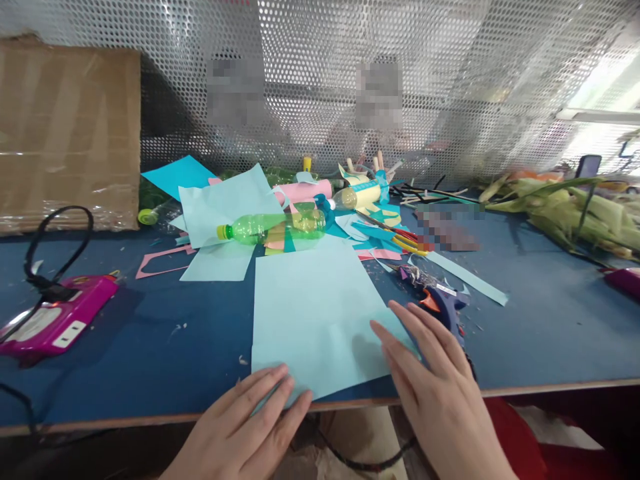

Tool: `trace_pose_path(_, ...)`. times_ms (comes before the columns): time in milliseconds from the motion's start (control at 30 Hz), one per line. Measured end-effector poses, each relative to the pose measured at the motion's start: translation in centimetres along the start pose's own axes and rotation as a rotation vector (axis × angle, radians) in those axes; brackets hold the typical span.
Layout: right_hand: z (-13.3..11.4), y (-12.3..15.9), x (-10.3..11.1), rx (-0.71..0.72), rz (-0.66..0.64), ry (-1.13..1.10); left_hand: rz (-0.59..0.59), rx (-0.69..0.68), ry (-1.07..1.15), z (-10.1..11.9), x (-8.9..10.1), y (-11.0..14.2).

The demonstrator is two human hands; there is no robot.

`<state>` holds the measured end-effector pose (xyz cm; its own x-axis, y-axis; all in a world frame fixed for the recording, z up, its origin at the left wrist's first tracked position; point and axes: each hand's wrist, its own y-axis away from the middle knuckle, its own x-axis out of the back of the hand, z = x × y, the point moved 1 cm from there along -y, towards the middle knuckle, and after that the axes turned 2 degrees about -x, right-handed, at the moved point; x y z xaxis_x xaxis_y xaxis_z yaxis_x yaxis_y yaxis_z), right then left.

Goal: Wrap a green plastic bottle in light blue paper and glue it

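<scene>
A light blue sheet of paper (pixel 310 313) lies on the blue table in front of me, its near edge close to the table's front edge. My left hand (pixel 255 417) rests on its near left corner with the fingers stretched out. On the right side of the sheet, my right hand (pixel 433 367) lies with fingers extended and apart. Just beyond the sheet, a green plastic bottle (pixel 277 228) lies on its side over paper scraps. A dark blue glue gun (pixel 447 300) is right of the sheet, partly behind my right hand.
Scissors (pixel 400 240) and a yellow-wrapped bottle (pixel 365 195) lie among scraps at the back. A magenta device with a cable (pixel 75 313) sits at left, below a cardboard box (pixel 70 133). Corn husks (pixel 565 207) are piled at right. A perforated metal panel (pixel 310 73) stands behind.
</scene>
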<state>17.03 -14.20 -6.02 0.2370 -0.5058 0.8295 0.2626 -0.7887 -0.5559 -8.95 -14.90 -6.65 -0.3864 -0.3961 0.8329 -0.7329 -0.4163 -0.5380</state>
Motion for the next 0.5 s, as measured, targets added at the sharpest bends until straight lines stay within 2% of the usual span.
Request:
trace_pose_path(133,-3.6,0.0,-0.1,0.432,0.063,-0.147,-0.001,0.006,0.022,0.2,-0.2,0.2)
trace_pose_path(167,-4.3,0.1,-0.3,0.481,0.064,-0.164,0.018,0.017,0.044,0.2,-0.3,0.2)
trace_pose_path(300,-4.7,0.5,-1.0,0.46,0.043,-0.17,0.035,0.062,0.08,0.1,-0.5,-0.1)
trace_pose_path(500,-1.4,1.8,0.1,0.406,-0.033,-0.157,-0.043,0.037,0.087,-0.5,0.2,-0.2)
